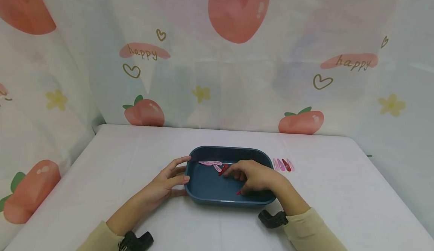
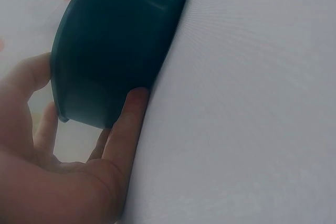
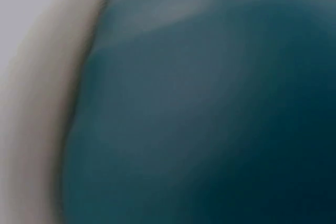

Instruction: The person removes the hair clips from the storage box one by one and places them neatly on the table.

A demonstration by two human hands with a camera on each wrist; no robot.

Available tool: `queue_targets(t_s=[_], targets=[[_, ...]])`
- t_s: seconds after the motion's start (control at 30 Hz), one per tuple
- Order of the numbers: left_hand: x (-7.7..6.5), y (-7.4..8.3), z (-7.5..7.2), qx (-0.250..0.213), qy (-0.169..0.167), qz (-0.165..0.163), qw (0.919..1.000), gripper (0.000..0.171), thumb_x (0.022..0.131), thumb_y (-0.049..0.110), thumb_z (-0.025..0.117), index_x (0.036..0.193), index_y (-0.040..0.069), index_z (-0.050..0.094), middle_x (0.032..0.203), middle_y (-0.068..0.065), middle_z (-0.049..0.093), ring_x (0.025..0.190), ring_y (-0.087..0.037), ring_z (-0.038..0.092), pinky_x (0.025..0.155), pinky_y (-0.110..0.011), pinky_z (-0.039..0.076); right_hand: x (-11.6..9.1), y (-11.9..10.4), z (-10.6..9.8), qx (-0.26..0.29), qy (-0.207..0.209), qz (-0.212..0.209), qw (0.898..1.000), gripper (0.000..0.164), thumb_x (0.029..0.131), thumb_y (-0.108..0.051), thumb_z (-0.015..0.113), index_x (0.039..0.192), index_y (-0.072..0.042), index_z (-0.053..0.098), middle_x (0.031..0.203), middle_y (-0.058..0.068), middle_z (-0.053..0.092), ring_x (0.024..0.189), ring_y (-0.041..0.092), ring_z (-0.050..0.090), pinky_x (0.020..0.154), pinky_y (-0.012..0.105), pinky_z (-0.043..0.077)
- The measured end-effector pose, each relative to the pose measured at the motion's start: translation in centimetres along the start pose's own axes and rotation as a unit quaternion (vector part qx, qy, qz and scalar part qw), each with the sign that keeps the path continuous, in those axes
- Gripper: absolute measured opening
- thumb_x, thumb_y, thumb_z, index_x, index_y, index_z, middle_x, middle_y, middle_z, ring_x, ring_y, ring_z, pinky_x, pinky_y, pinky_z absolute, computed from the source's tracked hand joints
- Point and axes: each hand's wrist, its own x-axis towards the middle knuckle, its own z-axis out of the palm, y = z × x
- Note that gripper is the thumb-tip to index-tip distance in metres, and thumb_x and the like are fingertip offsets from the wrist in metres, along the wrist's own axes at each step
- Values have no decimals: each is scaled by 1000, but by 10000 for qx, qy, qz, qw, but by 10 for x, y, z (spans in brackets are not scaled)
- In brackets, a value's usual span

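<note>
One hand (image 1: pixel 255 175) reaches among clips (image 1: pixel 206 163) in a tray (image 1: pixel 213 189)

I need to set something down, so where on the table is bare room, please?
Bare: the table right of the row of clips, and left of the left hand, which touches the tray. Crowded: inside the tray, where the right hand sits among loose clips.

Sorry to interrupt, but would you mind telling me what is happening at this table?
A person's left hand touches the left end of a blue tray, while their right hand reaches inside, near pink and red hair clips. Whether it grips one is unclear. A short row of clips lies on the white tabletop, right of the tray.
</note>
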Motion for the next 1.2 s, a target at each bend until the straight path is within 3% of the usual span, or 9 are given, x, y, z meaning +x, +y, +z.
queue_targets(t_s=[0.33, 0.7, 0.93, 1.2], targets=[[0, -2, -2, -31, -4, 11, 10000, 61, 98, 15, 63, 151, 27, 37, 158, -18, 29, 137, -39, 41, 99, -53, 51, 1, 2, 0, 189, -200, -54, 9996, 49, 77, 9, 69, 119, -16, 71, 90, 2, 60, 68, 12, 57, 59, 25, 49], [0, -5, -1, -73, -82, 26, 9999, 62, 98, 14, 63, 152, 27, 36, 158, -18, 27, 139, -40, 40, 99, -53, 51, -7, 2, -8, 805, 351, -401, 9953, 40, 87, 5, 66, 123, -12, 69, 93, 4, 66, 84, 17, 63, 72, 28, 55], [1, -5, -2, -63, -95, 38, 9999, 62, 98, 14, 63, 152, 27, 36, 158, -18, 27, 138, -40, 41, 99, -52, 52, -18, 5, -28, 1637, 993, -230, 9812, 34, 89, 3, 66, 123, -4, 66, 98, 14, 66, 85, 25, 64, 75, 32, 59], [0, -1, -1, -42, -60, 72, 9999, 62, 98, 13, 62, 152, 27, 36, 159, -19, 27, 138, -40, 40, 98, -52, 52, -34, 13, -51, 2455, 1574, 68, 9565, 34, 93, -6, 67, 127, -3, 63, 107, 21, 61, 89, 31, 67, 80, 39, 61]])
